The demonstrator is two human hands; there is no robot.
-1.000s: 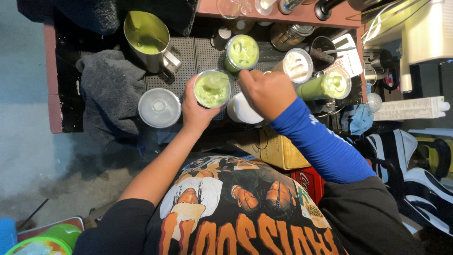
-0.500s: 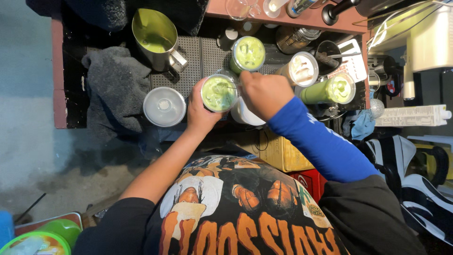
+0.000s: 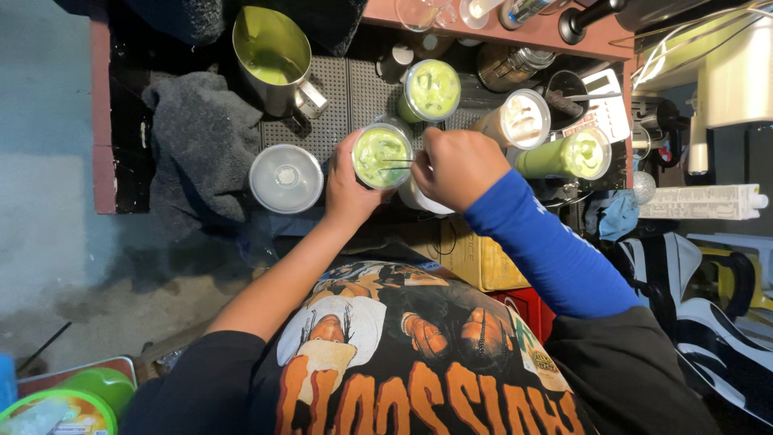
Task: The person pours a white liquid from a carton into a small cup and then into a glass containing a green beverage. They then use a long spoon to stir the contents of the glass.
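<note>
My left hand grips a clear plastic cup of pale green drink from its left side. My right hand, in a blue sleeve, is closed on a thin metal stirrer whose tip lies across the cup's mouth. Beneath my right hand a white lid or cup peeks out. Another green drink with a lid stands just behind, and a third green cup lies to the right.
A steel pitcher with green liquid stands at the back left beside a grey cloth. A clear domed lid sits left of my hand. A brownish lidded cup, jars and a calculator crowd the right.
The view has shifted slightly. My right hand has moved a little, bringing the stirrer across the cup's mouth; my left hand keeps its hold on the cup.
</note>
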